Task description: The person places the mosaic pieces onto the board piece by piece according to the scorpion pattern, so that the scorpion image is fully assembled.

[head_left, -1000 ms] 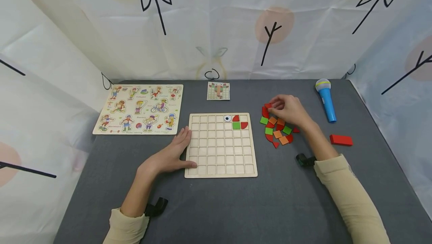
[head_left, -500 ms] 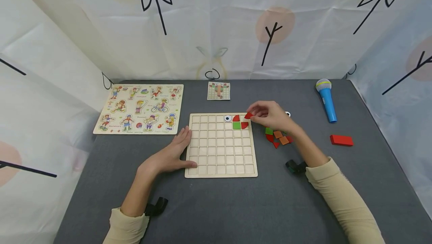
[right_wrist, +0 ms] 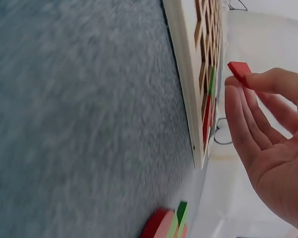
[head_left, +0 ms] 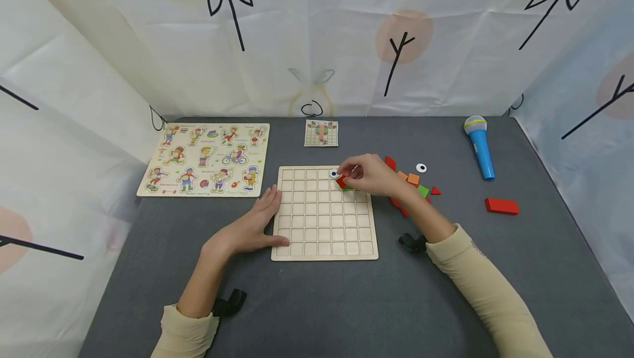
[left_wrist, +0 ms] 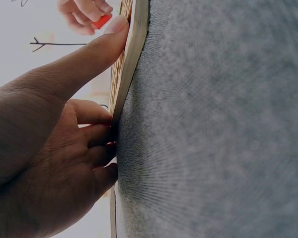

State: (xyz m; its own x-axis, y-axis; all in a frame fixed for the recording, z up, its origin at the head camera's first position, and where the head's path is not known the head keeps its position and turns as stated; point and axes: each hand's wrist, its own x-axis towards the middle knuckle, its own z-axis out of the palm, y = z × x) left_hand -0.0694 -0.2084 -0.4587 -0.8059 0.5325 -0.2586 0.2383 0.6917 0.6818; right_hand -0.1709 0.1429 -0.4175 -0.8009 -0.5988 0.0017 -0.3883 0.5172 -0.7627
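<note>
A wooden grid board (head_left: 324,220) with square cells lies at the middle of the table. My left hand (head_left: 252,223) rests along its left edge, thumb on the board's top and the other fingers at its side. Above the board's upper right part, my right hand (head_left: 369,175) pinches a small red piece (right_wrist: 239,69) between thumb and fingertips, tilted and off the grid. A white eye piece (head_left: 334,173) sits in the top row beside it. In the right wrist view, a green piece (right_wrist: 211,81) and red pieces lie in the grid; from the head, my hand hides most of these.
Right of the board lie several loose red, orange and green pieces (head_left: 413,179) and another eye piece (head_left: 421,168). A picture card (head_left: 321,133) is behind the board, a sports puzzle (head_left: 205,160) at left. A blue microphone (head_left: 479,152) and red block (head_left: 501,205) are at right.
My right hand has picked a red piece from the loose pile and carried it left over the board's upper right part. The left hand has stayed in place.
</note>
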